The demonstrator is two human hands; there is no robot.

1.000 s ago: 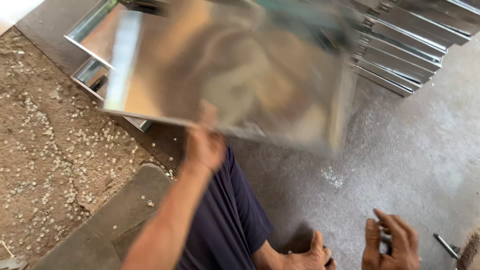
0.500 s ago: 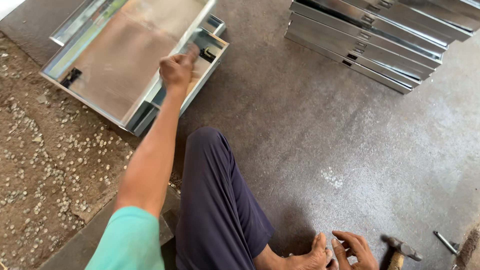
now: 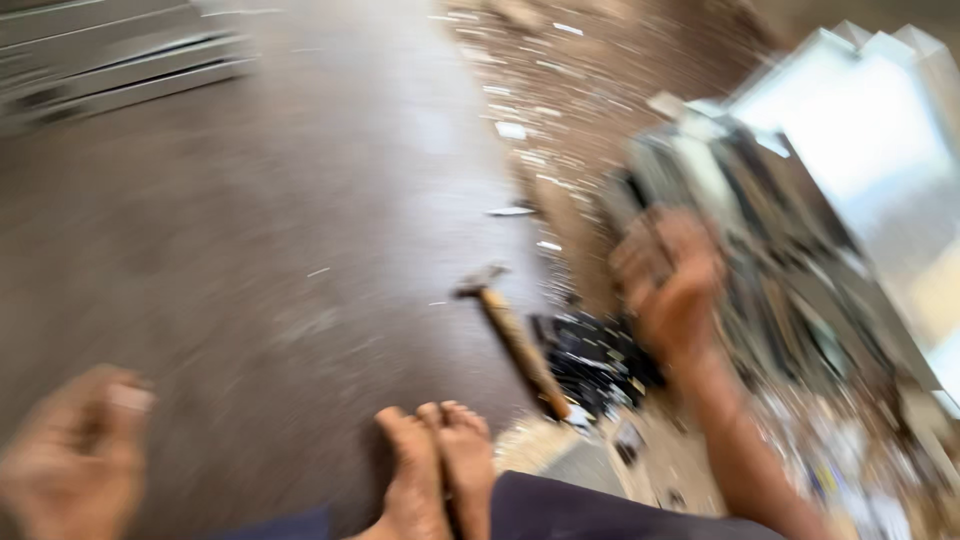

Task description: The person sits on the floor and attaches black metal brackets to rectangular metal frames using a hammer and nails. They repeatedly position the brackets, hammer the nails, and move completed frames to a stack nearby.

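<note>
Though blurred, right hand at metal stack.

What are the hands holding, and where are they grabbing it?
The right hand reaches up at a stack of metal sheets, but blur hides any grip. The left hand looks empty. The hammer lies on the floor, unheld.

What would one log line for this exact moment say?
view: blurred | right hand: raised at metal sheets, grip unclear | left hand: low, seems empty | hammer: on floor, untouched | bare feet: on floor
</note>
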